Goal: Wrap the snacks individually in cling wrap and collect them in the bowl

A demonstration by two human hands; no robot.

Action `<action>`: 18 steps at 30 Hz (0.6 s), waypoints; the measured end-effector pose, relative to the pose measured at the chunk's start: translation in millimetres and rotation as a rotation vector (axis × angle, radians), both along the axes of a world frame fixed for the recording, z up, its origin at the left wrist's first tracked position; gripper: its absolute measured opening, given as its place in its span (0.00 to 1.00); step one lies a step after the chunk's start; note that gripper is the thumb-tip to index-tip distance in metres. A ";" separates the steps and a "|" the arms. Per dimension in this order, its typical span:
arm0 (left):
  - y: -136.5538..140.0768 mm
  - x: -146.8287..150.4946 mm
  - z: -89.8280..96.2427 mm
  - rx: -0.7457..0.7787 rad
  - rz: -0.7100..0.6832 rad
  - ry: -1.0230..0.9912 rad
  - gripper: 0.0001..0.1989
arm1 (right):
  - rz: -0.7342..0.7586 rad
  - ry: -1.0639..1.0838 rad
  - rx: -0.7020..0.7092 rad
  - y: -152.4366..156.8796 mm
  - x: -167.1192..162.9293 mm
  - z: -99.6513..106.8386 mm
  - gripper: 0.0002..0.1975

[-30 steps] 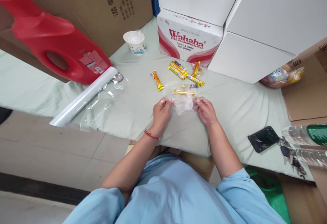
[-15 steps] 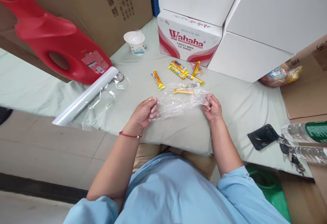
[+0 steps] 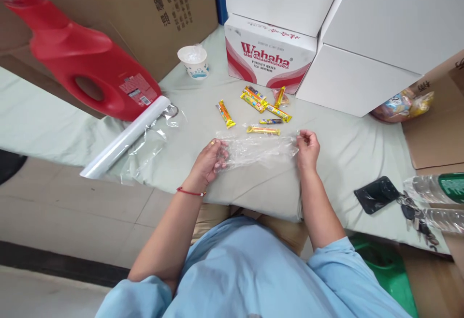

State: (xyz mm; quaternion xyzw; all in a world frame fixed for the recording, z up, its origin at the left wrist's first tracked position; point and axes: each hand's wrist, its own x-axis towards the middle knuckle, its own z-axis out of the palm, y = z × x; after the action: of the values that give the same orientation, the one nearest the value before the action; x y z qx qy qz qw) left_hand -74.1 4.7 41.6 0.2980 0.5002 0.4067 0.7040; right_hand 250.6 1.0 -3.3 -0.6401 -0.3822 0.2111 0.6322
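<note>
A crinkled sheet of clear plastic film [image 3: 259,152] stretches low over the cloth between my two hands. My left hand [image 3: 212,157] has its fingers closed on the film's left end. At the right end, my right hand [image 3: 307,148] pinches a corner of it with curled fingertips. Just beyond the film lie a yellow-wrapped snack stick [image 3: 263,130] and a darker, shorter one [image 3: 270,121]. Several more yellow sticks [image 3: 253,101] are scattered in front of the Wahaha box, and a single stick [image 3: 225,114] rests apart to the left.
On the left, a roll of clear film [image 3: 125,137] leans by a red jug [image 3: 90,66]. A paper cup [image 3: 194,62] and the Wahaha box [image 3: 270,54] stand at the back. Rightward are a black card holder [image 3: 376,195], keys [image 3: 416,219] and plastic bottles [image 3: 424,187].
The film has come down flatter and lies nearer to me, uncovering the dark stick. My right hand has shifted slightly right and its fingers have loosened a little.
</note>
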 end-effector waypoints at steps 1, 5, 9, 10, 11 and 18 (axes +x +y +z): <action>0.3 0.9 -0.2 -0.005 0.016 0.003 0.17 | -0.047 -0.058 0.006 -1.3 0.6 1.0 0.14; 2.9 5.3 -1.8 -0.056 0.095 -0.022 0.19 | -0.025 -0.208 0.082 -12.2 -6.5 17.4 0.14; 7.3 6.0 -1.0 -0.097 0.105 -0.144 0.28 | 0.330 -0.512 0.126 -23.6 -24.5 31.9 0.17; 8.0 6.1 -0.9 -0.075 0.097 -0.167 0.28 | 0.440 -0.608 0.117 -25.0 -28.5 31.4 0.17; 8.4 6.4 -1.1 -0.042 0.084 -0.178 0.27 | 0.540 -0.698 0.095 -25.6 -31.6 29.0 0.18; 4.3 15.3 -10.6 0.042 0.015 -0.019 0.18 | 0.623 -0.902 -0.153 -22.8 -28.8 -0.4 0.15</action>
State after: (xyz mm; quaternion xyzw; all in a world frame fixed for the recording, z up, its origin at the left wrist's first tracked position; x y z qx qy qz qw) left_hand -58.8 9.0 31.0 0.3050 0.4869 0.4252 0.6994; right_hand 221.8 -21.7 -3.7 -0.5680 -0.7698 0.1202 0.2651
